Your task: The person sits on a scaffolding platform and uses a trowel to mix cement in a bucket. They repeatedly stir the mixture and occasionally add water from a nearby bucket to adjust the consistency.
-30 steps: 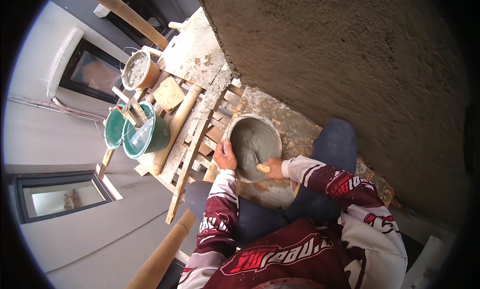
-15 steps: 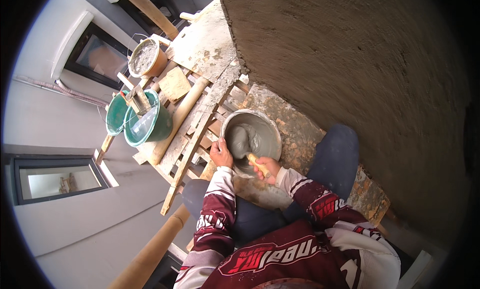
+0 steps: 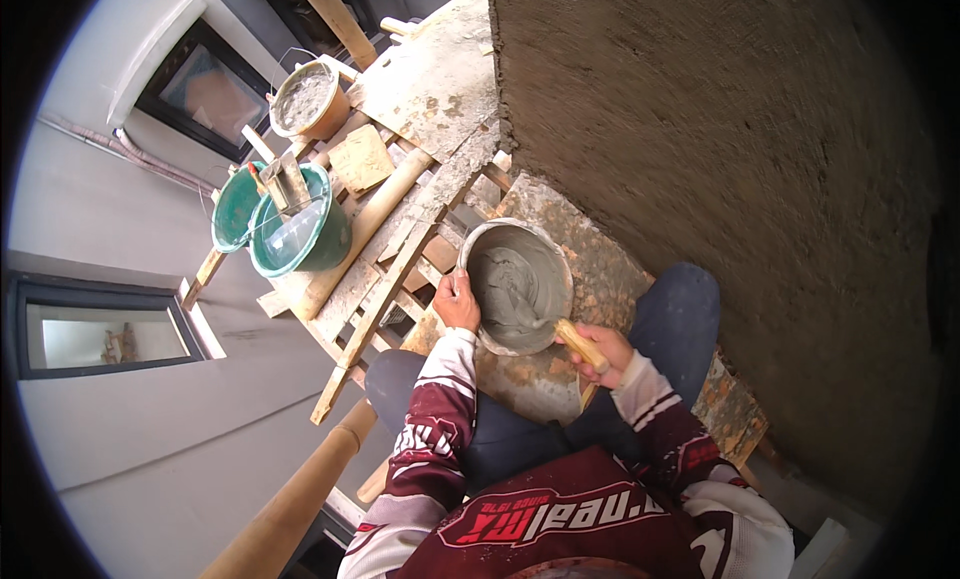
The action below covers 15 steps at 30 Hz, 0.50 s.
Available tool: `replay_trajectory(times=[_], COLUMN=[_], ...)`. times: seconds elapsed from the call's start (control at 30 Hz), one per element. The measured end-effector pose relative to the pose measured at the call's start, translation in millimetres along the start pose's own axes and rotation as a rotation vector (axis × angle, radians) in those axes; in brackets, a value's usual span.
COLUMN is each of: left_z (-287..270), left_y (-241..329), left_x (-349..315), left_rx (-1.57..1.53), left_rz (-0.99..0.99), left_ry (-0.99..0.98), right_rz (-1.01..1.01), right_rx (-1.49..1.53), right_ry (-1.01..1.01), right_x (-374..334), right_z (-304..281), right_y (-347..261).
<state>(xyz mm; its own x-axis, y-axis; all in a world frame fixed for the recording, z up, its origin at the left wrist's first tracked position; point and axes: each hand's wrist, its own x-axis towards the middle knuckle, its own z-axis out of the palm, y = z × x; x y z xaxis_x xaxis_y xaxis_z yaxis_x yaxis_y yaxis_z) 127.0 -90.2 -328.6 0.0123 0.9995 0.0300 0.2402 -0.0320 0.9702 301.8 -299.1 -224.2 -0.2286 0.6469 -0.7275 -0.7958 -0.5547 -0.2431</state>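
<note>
Between my knees stands a bucket of wet grey mortar, with its rim smeared grey. My left hand is closed on the bucket's left rim. At the near right rim, my right hand is wrapped round the pale wooden handle of a trowel. The trowel's blade cannot be made out against the mortar. The mortar's surface is ridged, with a fold toward the near right side.
Two green buckets stand at the left, a flat metal tool across them. Behind is an orange bucket of grey mix. A yellowish block lies on the slatted bamboo-and-wood platform. A rough plastered wall rises at the right.
My right hand has moved right with the trowel, from over the mortar to the bucket's near right rim. The rounded mound of mortar has flattened. My left hand stays on the rim.
</note>
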Motion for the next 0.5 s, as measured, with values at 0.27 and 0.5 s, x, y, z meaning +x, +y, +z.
replay_trajectory(times=[0.27, 0.5], left_z=[-9, -48], left_y=[12, -6], left_x=[10, 31], left_rx=[0.261, 0.429], left_rz=[-0.051, -0.513], left_ry=[0.042, 0.066], right_rz=[-0.227, -0.165], right_rx=[-1.524, -1.353], right_ry=[0.323, 0.165], right_x=[12, 41], right_z=[60, 74], right_y=[-55, -46])
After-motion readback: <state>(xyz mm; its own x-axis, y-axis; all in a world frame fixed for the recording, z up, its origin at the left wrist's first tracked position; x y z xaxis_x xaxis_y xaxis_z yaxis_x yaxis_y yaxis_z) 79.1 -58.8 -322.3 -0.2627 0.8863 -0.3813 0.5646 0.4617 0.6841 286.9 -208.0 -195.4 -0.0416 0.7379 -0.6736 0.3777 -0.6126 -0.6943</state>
